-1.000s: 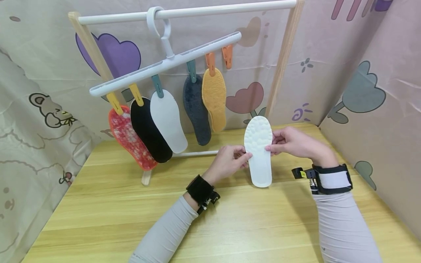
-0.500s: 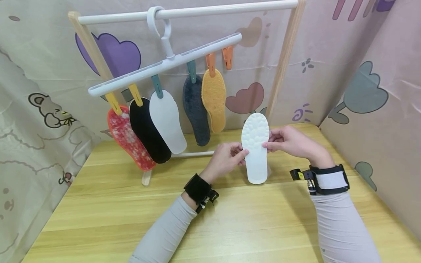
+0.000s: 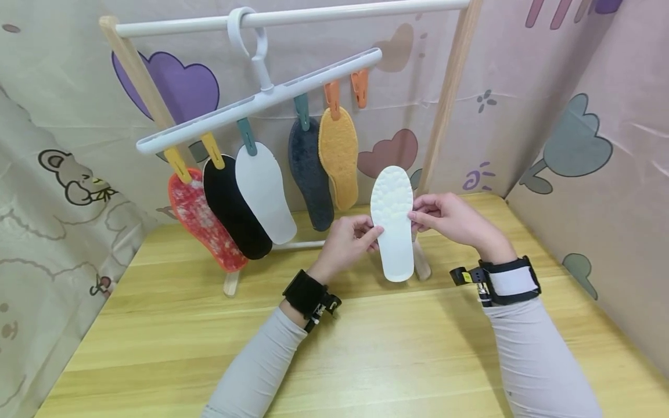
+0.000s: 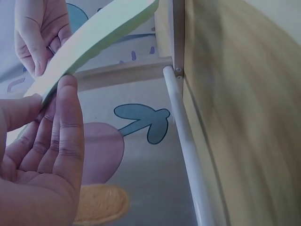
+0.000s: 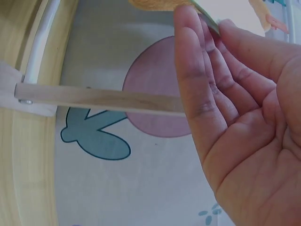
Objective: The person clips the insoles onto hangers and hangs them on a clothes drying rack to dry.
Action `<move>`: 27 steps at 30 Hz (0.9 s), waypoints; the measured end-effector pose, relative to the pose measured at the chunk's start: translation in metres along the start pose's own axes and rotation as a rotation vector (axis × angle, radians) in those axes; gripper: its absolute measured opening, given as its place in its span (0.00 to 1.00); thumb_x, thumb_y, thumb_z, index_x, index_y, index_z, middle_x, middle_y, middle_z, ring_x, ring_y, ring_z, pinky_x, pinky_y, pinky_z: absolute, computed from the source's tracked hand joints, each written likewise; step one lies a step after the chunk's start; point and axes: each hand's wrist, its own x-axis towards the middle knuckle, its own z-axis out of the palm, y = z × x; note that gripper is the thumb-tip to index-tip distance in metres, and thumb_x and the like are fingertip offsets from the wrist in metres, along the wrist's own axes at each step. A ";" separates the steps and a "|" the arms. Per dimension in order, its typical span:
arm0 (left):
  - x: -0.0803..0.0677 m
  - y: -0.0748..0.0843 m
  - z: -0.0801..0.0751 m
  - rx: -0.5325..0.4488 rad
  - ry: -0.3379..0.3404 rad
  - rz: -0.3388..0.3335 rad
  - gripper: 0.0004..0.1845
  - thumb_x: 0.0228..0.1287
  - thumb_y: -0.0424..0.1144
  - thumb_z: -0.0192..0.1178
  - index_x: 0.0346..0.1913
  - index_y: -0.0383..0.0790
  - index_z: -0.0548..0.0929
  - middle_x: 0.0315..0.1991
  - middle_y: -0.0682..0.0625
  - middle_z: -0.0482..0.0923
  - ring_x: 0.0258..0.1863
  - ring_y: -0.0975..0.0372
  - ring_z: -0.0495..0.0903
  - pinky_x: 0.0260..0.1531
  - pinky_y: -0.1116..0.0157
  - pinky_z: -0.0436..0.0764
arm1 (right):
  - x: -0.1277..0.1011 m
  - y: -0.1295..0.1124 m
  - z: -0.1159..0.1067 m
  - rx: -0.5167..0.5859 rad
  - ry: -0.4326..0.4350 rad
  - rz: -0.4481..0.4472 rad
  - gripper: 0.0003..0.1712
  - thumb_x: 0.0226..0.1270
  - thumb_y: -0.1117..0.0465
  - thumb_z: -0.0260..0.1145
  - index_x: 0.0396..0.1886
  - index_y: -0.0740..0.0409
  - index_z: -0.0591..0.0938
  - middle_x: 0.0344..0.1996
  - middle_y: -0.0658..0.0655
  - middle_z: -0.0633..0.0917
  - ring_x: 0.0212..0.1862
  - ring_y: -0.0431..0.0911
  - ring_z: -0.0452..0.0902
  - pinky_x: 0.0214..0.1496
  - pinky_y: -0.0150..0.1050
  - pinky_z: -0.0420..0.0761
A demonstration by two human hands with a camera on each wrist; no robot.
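Insole, white: standing upright above tabletop, long axis vertical | left hand pinching left edge, right hand pinching right edge, mid-length | free orange clip hanging above-left.

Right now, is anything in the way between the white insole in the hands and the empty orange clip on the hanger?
Nothing visible blocks it. The white insole, held by both hands, sits below and right of the empty orange clip; the yellow insole hangs just left of that path.
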 end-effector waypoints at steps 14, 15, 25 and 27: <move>0.012 0.006 -0.020 0.066 0.058 -0.006 0.11 0.78 0.38 0.65 0.38 0.33 0.87 0.29 0.39 0.90 0.30 0.47 0.91 0.28 0.68 0.88 | 0.018 -0.017 -0.001 -0.019 0.037 0.028 0.10 0.81 0.65 0.65 0.48 0.69 0.87 0.38 0.65 0.92 0.34 0.34 0.87 0.40 0.29 0.88; 0.012 0.006 -0.021 0.067 0.061 -0.007 0.11 0.78 0.38 0.65 0.39 0.33 0.87 0.29 0.39 0.90 0.30 0.47 0.91 0.28 0.69 0.87 | 0.019 -0.018 -0.002 -0.021 0.036 0.029 0.10 0.81 0.65 0.65 0.48 0.69 0.87 0.39 0.65 0.92 0.34 0.34 0.87 0.40 0.29 0.88; 0.017 0.009 -0.028 0.109 0.085 0.011 0.10 0.78 0.39 0.66 0.38 0.35 0.88 0.29 0.44 0.90 0.26 0.60 0.90 0.30 0.67 0.89 | 0.029 -0.021 -0.001 -0.042 0.029 0.027 0.12 0.83 0.62 0.65 0.44 0.68 0.87 0.35 0.63 0.92 0.32 0.36 0.88 0.38 0.31 0.89; 0.018 0.010 -0.030 0.109 0.084 0.004 0.10 0.78 0.39 0.66 0.39 0.35 0.88 0.29 0.44 0.90 0.27 0.58 0.91 0.30 0.67 0.89 | 0.032 -0.022 0.000 -0.052 0.035 0.025 0.12 0.83 0.62 0.64 0.43 0.68 0.86 0.34 0.62 0.92 0.32 0.37 0.88 0.37 0.31 0.89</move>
